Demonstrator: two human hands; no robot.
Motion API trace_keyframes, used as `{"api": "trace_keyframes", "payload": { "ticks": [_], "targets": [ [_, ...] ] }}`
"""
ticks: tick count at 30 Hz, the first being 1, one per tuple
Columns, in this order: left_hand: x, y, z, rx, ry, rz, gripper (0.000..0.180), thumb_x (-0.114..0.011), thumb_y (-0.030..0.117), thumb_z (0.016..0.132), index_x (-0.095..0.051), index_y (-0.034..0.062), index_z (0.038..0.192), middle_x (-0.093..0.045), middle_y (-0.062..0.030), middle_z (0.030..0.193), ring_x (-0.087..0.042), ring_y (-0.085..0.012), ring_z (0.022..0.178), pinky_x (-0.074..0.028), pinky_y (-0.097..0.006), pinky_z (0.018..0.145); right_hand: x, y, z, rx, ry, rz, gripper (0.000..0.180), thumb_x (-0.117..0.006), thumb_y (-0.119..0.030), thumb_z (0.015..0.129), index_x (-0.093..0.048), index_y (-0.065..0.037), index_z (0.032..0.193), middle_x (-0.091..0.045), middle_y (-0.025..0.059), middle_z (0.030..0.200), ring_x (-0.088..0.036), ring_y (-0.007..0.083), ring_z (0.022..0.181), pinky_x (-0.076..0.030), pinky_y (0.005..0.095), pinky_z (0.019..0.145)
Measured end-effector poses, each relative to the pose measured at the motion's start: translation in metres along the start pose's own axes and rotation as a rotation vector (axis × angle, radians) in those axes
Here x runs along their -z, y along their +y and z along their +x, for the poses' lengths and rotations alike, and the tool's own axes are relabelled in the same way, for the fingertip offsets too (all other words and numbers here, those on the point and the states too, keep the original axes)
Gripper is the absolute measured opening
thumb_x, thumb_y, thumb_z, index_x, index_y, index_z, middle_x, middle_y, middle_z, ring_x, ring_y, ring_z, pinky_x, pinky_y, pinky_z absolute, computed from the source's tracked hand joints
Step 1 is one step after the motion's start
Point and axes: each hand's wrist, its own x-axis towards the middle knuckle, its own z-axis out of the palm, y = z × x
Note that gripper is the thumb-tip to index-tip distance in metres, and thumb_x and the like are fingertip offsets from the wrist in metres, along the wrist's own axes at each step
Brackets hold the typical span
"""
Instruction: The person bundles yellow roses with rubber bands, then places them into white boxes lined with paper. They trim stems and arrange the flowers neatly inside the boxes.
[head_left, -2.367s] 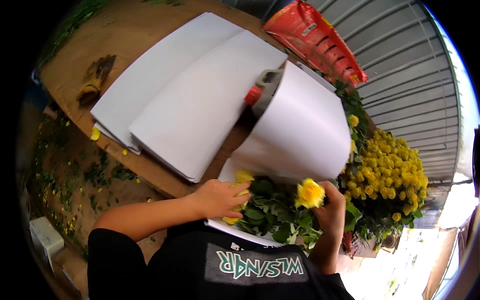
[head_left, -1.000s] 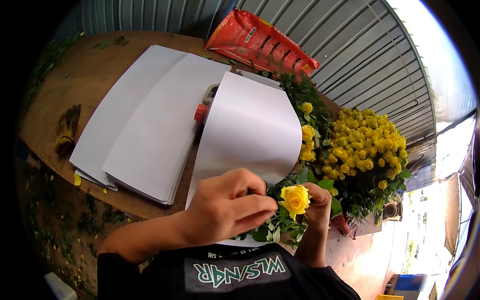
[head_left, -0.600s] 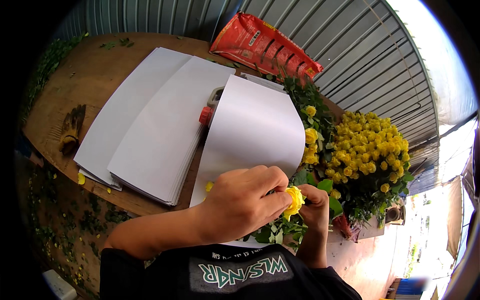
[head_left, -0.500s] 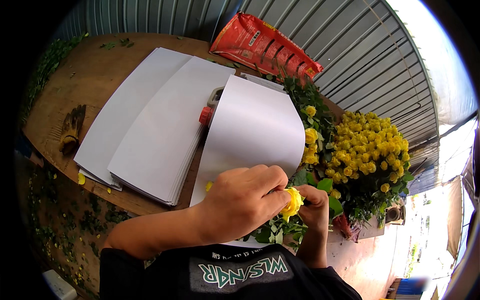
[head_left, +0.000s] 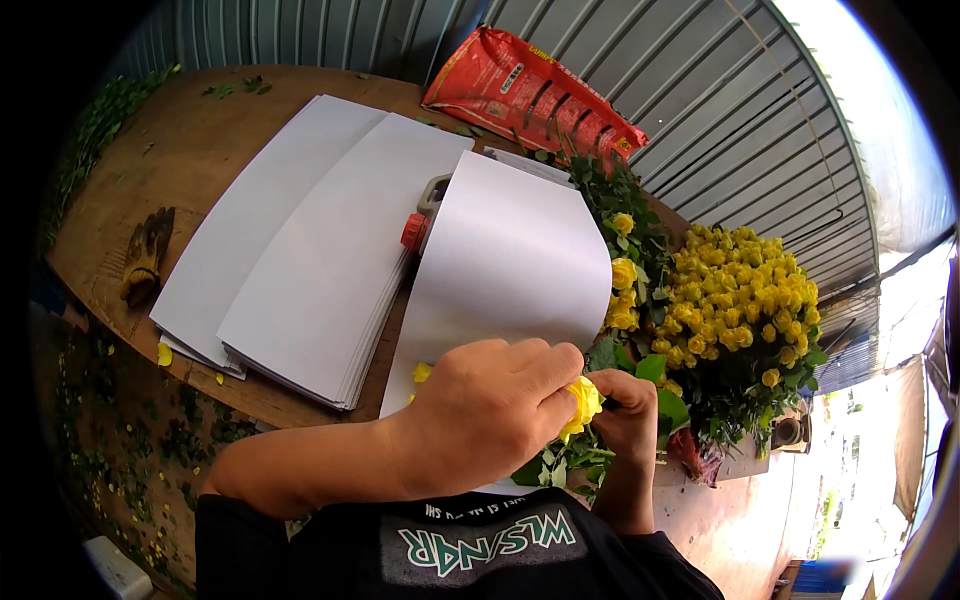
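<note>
Yellow, the rose [head_left: 584, 408] sits near the curved white sheet [head_left: 520, 250], between left hand [head_left: 490, 405] and right hand [head_left: 630, 412]. The left grip pinches its petals; the right closes just behind, seemingly on the hidden stem. Likely light and easily bruised, it is best taken by that stem.

The scene is viewed from the person's head by the left of two fisheye cameras, faced downward and forward. The bare left hand [head_left: 492, 408] and bare right hand [head_left: 632, 415] are seen close below; the brown wooden table [head_left: 225, 140] is overlooked, and the grey corrugated-metal wall [head_left: 750, 135] is taken in farther off.
</note>
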Motion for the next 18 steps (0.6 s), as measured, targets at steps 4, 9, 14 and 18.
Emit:
{"api": "trace_keyframes", "payload": {
  "ticks": [4,9,14,18],
  "targets": [
    [-0.003,0.002,-0.003,0.064,-0.015,-0.041,0.011,-0.064,0.009,0.067,-0.057,0.0040,0.074,-0.048,-0.0023,0.071,-0.050,-0.0164,0.055,-0.040,-0.029,0.048,-0.002,0.002,0.000,0.011,0.006,0.003,0.020,-0.065,0.007,0.061,-0.063,0.000,0.080,-0.064,0.0070,0.078,-0.061,0.0139,0.070,-0.046,0.0232,0.064],
    [-0.010,-0.001,-0.008,-0.056,0.058,0.051,0.013,-0.065,0.008,0.066,-0.057,0.0047,0.075,-0.047,-0.0026,0.074,-0.050,-0.0150,0.056,-0.040,-0.027,0.047,-0.004,0.004,0.000,0.010,0.041,0.054,0.018,-0.065,0.007,0.061,-0.062,0.001,0.078,-0.064,0.0068,0.077,-0.060,0.0134,0.070,-0.045,0.0233,0.064],
    [0.033,-0.010,-0.007,0.104,-0.132,-0.611,0.016,-0.066,0.015,0.070,-0.058,0.0054,0.078,-0.048,-0.0030,0.078,-0.050,-0.0150,0.057,-0.040,-0.027,0.047,0.008,0.008,-0.005,0.062,0.155,0.267,0.015,-0.067,0.006,0.062,-0.061,0.002,0.075,-0.064,0.0081,0.078,-0.061,0.0164,0.073,-0.046,0.0264,0.068],
    [0.067,-0.032,-0.009,-0.488,-0.683,-1.946,0.028,-0.059,0.032,0.080,-0.059,0.0047,0.087,-0.056,-0.0101,0.082,-0.052,-0.0194,0.061,-0.040,-0.029,0.050,0.018,0.022,-0.012,0.114,0.190,0.345,0.013,-0.068,-0.002,0.064,-0.061,0.000,0.075,-0.064,0.0112,0.078,-0.061,0.0201,0.074,-0.047,0.0321,0.071]
  ]
}}
